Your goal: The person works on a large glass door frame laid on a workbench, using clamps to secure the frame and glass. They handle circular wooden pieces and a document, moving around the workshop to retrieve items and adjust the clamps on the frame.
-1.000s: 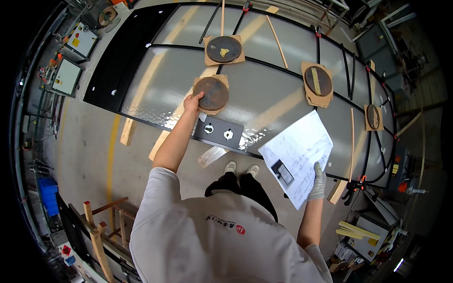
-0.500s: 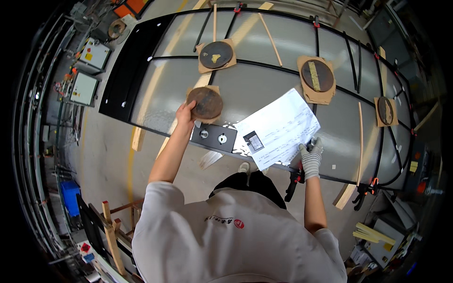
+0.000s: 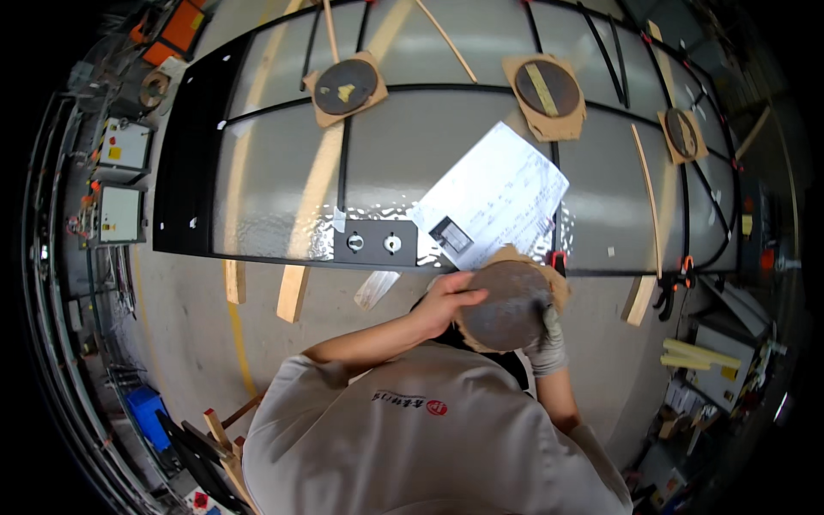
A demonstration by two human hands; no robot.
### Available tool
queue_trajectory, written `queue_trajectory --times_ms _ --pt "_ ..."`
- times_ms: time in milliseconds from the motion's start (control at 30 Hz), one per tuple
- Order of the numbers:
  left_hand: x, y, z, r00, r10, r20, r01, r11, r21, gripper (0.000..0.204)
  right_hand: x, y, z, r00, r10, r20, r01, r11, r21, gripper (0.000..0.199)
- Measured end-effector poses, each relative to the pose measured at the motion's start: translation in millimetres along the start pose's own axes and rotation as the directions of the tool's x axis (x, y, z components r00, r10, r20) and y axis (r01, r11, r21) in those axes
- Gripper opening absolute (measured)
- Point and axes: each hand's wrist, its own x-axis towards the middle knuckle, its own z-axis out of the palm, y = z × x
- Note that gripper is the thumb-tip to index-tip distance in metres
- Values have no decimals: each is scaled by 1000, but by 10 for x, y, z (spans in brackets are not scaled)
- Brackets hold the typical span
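Disc (image 3: 510, 307), between left grip (image 3: 443, 303), right grip (image 3: 549, 343)

A large black-framed panel (image 3: 275, 189) stretches across a fabrication workshop at twelve o'clock.
Timber beams (image 3: 294, 287) lie beneath it, a clamp (image 3: 665, 296) sits at three o'clock, pale control cabinets (image 3: 123, 215) stand at nine, and a yellow line (image 3: 239, 339) marks the floor (image 3: 189, 318) at eight.

Pale cabinets (image 3: 121, 213) edge a grey floor (image 3: 190, 330) bearing a yellow line (image 3: 240, 343).
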Motion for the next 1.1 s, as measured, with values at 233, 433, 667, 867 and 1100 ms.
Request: queue_trajectory --times_ms 233,433,667,867,1100 --pt "292 -758 760 934 -231 273 86 886 455 35 -972 253 -1194 885 -302 -354 263 952 -155 50" --pt "600 -1408 1781 761 -612 216 401 704 586 47 -1587 -153 -1752 890 -255 -378 420 782 460 48" --pt "1308 -2762 3115 678 -672 299 -31 380 924 45 -2730 -713 -3065 748 -389 -538 643 625 443 55" --pt "1923 -3451 4004 700 -631 335 -102 375 921 28 -3552 -1417 -3832 505 -420 -754 835 458 305 46" --pt "2731 -4212 4803 573 -762 302 -25 352 936 20 -3665 -2504 -4635 440 -394 -807 859 447 250 42"
